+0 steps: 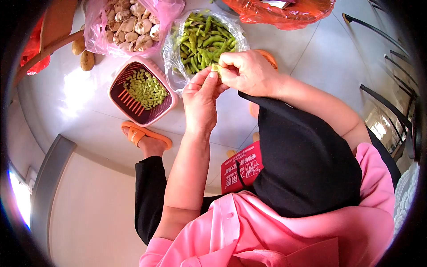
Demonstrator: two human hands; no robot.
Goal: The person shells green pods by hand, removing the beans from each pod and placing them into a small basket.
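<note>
A green edamame pod (216, 68) is pinched between my two hands, mostly covered by the fingers. My left hand (202, 95) closes on its lower end, thumb on top. Fingers of my right hand (249, 72) curl round the other end. Just beyond them lies a clear plastic bag (170, 58) heaped with green pods (204, 40). To the left of my left hand stands a pink slotted basket (116, 91), with shelled green beans (146, 89) spread over its bottom.
A pink bag (95, 31) of garlic bulbs (143, 26) lies at the far left, with potatoes (87, 60) beside it. At the back is an orange-red bag (284, 18). Black metal legs (384, 104) stand at right; a red box (240, 168) sits near my knees.
</note>
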